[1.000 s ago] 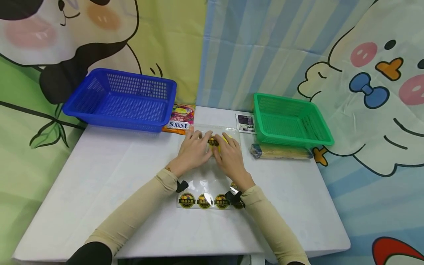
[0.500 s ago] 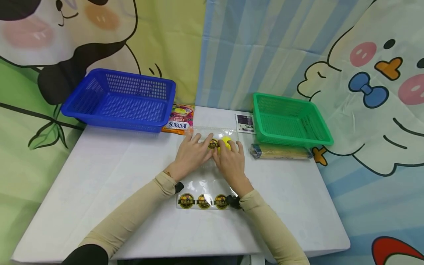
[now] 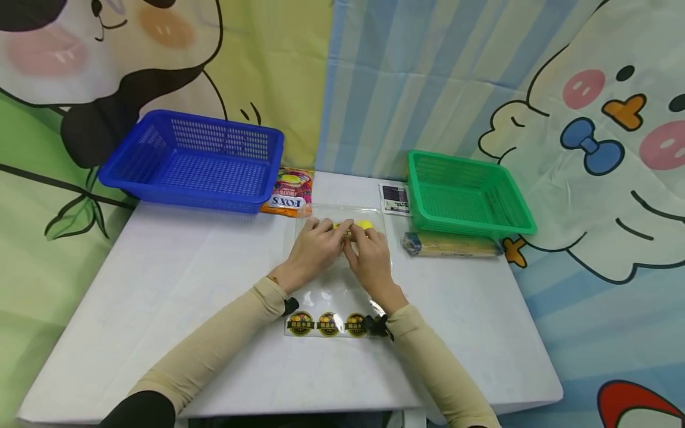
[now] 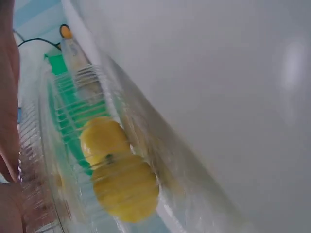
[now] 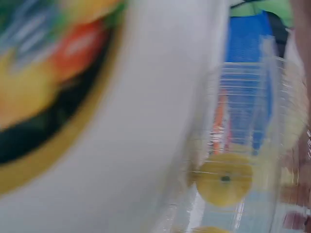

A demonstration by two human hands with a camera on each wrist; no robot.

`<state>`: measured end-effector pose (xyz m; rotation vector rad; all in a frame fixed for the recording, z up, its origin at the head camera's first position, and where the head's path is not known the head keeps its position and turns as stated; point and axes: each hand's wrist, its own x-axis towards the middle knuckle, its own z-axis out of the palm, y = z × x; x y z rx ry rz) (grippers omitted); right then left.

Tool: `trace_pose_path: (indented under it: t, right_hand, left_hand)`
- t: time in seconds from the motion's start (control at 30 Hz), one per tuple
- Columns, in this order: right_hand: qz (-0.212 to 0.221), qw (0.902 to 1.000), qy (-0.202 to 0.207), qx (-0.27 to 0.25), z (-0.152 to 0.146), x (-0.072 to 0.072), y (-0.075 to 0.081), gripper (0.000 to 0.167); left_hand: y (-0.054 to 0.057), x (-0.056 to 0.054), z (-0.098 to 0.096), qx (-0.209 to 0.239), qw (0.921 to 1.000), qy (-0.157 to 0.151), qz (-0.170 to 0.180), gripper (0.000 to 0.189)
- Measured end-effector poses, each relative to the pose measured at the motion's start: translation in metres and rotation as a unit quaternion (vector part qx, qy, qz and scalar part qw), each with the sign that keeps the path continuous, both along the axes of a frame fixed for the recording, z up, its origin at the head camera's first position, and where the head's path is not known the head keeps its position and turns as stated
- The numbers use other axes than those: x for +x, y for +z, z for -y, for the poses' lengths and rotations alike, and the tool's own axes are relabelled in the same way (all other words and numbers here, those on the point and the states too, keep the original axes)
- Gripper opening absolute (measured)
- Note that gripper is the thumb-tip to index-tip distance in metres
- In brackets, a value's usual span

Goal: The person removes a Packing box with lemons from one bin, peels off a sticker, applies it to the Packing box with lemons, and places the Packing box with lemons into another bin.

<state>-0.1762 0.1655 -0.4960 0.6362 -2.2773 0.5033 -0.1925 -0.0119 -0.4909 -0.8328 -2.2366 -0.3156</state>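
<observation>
A clear plastic fruit box [image 3: 369, 212] lies on the white table, its ribbed walls showing in both wrist views. Inside sit round yellow fruits [image 4: 125, 188], one with a green stem spot [image 5: 224, 178]. On its lid is a round black and gold sticker [image 3: 345, 229], mostly covered by fingers. My left hand [image 3: 316, 249] touches the lid at the sticker's left side with bent fingers. At its right side, my right hand [image 3: 369, 255] presses there with fingertips and thumb. Toward me lies a clear sheet with a row of stickers [image 3: 327, 324].
A blue basket [image 3: 214, 193] stands at the back left, beside an orange and red FOX'S candy bag [image 3: 291, 193]. A green basket [image 3: 471, 223] stands at the back right, near a dark-printed packet [image 3: 395, 199] and a long wrapped tan bundle [image 3: 452, 245].
My left fingers have drawn in from more spread to more bent, and both hands' fingertips now meet over the sticker, which shows less than before. The box stays about in place.
</observation>
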Motion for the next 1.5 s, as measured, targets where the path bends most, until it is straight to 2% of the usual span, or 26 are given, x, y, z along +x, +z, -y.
trace_pose_path:
  t: [0.07, 0.1, 0.17, 0.23, 0.3, 0.4, 0.47, 0.5, 0.6, 0.73, 0.83, 1.0, 1.1, 1.27, 1.4, 1.5]
  right_hand:
    - [0.041, 0.9982, 0.007, -0.042, -0.005, 0.0, 0.004, 0.024]
    - [0.062, 0.996, 0.006, -0.065, -0.009, 0.0, 0.006, 0.023]
    - [0.099, 0.9892, -0.006, -0.108, -0.019, 0.001, 0.011, 0.021]
    - [0.129, 0.9805, -0.024, -0.146, -0.03, 0.001, 0.016, 0.019]
    - [0.161, 0.9699, -0.043, -0.178, -0.04, 0.002, 0.018, 0.021]
    - [0.21, 0.9505, -0.059, -0.221, -0.053, 0.004, 0.016, 0.024]
    - [0.237, 0.9385, -0.06, -0.244, -0.058, 0.005, 0.012, 0.025]
    - [0.246, 0.9332, -0.056, -0.256, -0.059, 0.006, 0.01, 0.025]
    - [0.255, 0.9241, -0.036, -0.283, -0.061, 0.01, 0.004, 0.024]
    - [0.255, 0.915, -0.018, -0.313, -0.053, 0.021, 0.019, 0.021]
    - [0.26, 0.906, -0.008, -0.334, -0.047, 0.027, 0.029, 0.021]
    - [0.264, 0.8913, 0.013, -0.369, -0.049, 0.026, 0.025, 0.022]
    - [0.265, 0.8852, 0.018, -0.382, -0.05, 0.025, 0.025, 0.027]
    - [0.273, 0.8793, 0.012, -0.39, -0.048, 0.024, 0.029, 0.035]
    - [0.275, 0.8733, 0.01, -0.402, -0.049, 0.023, 0.036, 0.036]
    - [0.272, 0.8743, 0.014, -0.402, -0.052, 0.02, 0.044, 0.035]
  left_hand:
    - [0.002, 0.002, 0.005, 0.057, 0.9969, -0.007, 0.054, 0.048]
    - [0.003, 0.003, 0.008, 0.09, 0.9925, -0.012, 0.083, 0.049]
    - [0.006, 0.005, 0.017, 0.157, 0.9771, -0.022, 0.143, 0.05]
    - [0.007, 0.006, 0.027, 0.214, 0.954, -0.029, 0.208, 0.048]
    - [0.007, 0.007, 0.037, 0.261, 0.926, -0.035, 0.271, 0.046]
    - [0.0, 0.007, 0.051, 0.312, 0.8865, -0.037, 0.339, 0.048]
    - [-0.006, 0.007, 0.057, 0.324, 0.871, -0.041, 0.367, 0.053]
    - [-0.008, 0.007, 0.06, 0.323, 0.8674, -0.044, 0.376, 0.056]
    - [-0.015, 0.009, 0.064, 0.311, 0.8627, -0.054, 0.395, 0.063]
    - [-0.018, 0.009, 0.065, 0.304, 0.8603, -0.063, 0.404, 0.066]
    - [-0.017, 0.009, 0.066, 0.31, 0.8547, -0.071, 0.411, 0.067]
    - [-0.016, 0.01, 0.065, 0.323, 0.8414, -0.087, 0.424, 0.073]
    - [-0.015, 0.009, 0.064, 0.328, 0.8368, -0.092, 0.428, 0.077]
    - [-0.01, 0.006, 0.063, 0.333, 0.8375, -0.087, 0.424, 0.08]
    - [-0.002, 0.004, 0.063, 0.331, 0.845, -0.091, 0.41, 0.078]
    - [0.006, 0.003, 0.062, 0.331, 0.8492, -0.099, 0.4, 0.077]
